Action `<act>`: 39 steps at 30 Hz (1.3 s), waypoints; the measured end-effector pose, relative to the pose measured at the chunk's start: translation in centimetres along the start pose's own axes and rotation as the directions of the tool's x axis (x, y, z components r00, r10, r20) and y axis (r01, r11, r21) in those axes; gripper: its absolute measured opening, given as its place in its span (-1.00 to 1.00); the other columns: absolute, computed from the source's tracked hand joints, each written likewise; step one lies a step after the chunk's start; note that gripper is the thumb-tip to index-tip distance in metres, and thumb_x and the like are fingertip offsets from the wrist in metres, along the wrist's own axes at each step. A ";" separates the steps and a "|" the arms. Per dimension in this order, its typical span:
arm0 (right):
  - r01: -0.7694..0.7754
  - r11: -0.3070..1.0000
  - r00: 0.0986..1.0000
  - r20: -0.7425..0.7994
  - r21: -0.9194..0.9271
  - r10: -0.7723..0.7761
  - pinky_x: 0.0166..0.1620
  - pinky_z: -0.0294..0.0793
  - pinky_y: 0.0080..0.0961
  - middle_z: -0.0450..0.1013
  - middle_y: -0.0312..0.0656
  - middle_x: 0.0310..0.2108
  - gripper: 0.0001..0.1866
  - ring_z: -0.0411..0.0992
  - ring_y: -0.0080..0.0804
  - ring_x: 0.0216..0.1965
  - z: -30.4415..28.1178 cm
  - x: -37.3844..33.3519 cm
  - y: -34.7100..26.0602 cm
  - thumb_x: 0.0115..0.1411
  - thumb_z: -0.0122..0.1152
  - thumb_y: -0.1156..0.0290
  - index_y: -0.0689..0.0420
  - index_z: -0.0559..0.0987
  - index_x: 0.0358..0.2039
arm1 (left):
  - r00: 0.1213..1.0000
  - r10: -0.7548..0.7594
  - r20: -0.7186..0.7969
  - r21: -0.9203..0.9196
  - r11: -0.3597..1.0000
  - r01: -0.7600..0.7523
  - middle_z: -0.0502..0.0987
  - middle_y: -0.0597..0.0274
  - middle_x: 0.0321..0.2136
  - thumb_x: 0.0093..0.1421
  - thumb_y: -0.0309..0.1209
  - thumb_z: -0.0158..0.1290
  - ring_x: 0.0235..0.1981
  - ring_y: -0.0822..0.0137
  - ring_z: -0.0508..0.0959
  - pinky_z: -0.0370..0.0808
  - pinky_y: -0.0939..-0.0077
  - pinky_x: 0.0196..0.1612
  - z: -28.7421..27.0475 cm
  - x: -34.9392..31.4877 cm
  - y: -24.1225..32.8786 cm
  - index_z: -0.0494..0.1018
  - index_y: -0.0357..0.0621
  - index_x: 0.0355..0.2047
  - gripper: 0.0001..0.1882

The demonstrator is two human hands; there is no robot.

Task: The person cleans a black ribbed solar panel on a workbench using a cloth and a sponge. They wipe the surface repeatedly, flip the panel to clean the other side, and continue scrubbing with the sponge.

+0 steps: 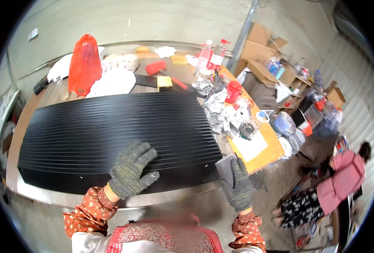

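Note:
A broad row of long black slats (111,122) lies side by side across the table. My left hand (132,170), in a dark grey knit glove, rests on the near slats with its fingers stretched and slightly spread. My right hand (239,187), gloved the same way, is at the near right corner of the row. Between its thumb and fingers is a flat grey rectangular block (226,168), which looks like a sanding block. The block is right beside the slat ends; whether it touches them I cannot tell. Patterned red sleeves cover both forearms.
Behind the slats are a red plastic bag (85,67), a red roll (155,67) and a yellow sponge (164,82). Crumpled foil (216,109) and a red-lidded jar (233,90) crowd the right side. A person in pink (343,173) bends at far right, near cardboard boxes (261,48).

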State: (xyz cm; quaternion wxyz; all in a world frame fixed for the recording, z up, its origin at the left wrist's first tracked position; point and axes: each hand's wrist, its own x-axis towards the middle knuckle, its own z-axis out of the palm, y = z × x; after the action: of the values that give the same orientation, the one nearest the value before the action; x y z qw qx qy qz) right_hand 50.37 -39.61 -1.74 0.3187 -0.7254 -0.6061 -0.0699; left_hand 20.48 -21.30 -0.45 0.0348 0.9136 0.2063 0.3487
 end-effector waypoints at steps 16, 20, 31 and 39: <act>0.480 0.869 0.876 -0.010 0.122 -0.483 -0.06 0.42 -0.14 0.34 -0.10 0.01 -0.60 0.34 -0.08 0.01 12.6 25.4 7.6 0.08 0.20 0.24 -0.08 0.47 -0.03 | 0.859 -0.195 0.473 0.385 0.923 -0.002 0.22 -0.28 0.23 0.11 0.23 0.00 0.24 -0.33 0.23 0.08 -0.32 0.28 3.9 2.2 0.8 0.29 -0.15 0.21 -0.16; 0.585 0.789 0.792 0.077 0.185 -0.605 0.09 0.37 -0.18 0.32 -0.01 0.12 -0.42 0.31 0.00 0.11 6.9 20.9 6.7 0.12 0.20 0.13 -0.02 0.39 0.17 | 0.840 -0.167 0.516 0.149 0.983 0.104 0.27 -0.22 0.22 0.16 0.13 0.04 0.22 -0.23 0.29 0.17 -0.15 0.28 1.8 3.9 -0.7 0.26 -0.13 0.24 -0.22; -0.396 -0.259 0.889 0.439 0.881 0.133 0.07 0.50 -0.29 0.38 -0.11 0.13 -0.60 0.40 -0.25 0.10 12.4 18.4 15.6 0.30 0.00 0.53 0.18 0.40 0.17 | 0.841 -0.216 0.495 -0.356 0.833 0.424 0.38 0.05 0.14 0.13 -0.15 0.21 0.12 0.15 0.42 0.39 0.33 0.15 22.4 35.2 -12.9 0.22 -0.10 0.26 -0.26; -0.345 0.051 0.895 0.312 0.937 0.320 -0.07 0.59 -0.37 0.40 -0.05 0.05 -0.45 0.48 -0.28 -0.06 14.7 19.4 18.7 0.29 0.14 0.38 0.28 0.28 0.24 | 0.870 0.235 0.434 0.094 0.948 -0.303 0.46 0.22 0.06 0.02 -0.30 0.20 0.12 0.18 0.41 0.38 0.34 0.16 29.0 38.4 -17.2 0.43 0.02 0.10 -0.43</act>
State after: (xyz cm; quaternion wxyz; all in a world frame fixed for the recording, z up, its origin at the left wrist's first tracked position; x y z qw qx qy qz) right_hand 68.42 -16.53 -10.96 0.7122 -0.4586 -0.3215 0.4232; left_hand 59.16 12.11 -1.95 -0.0438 0.9864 0.0914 0.1291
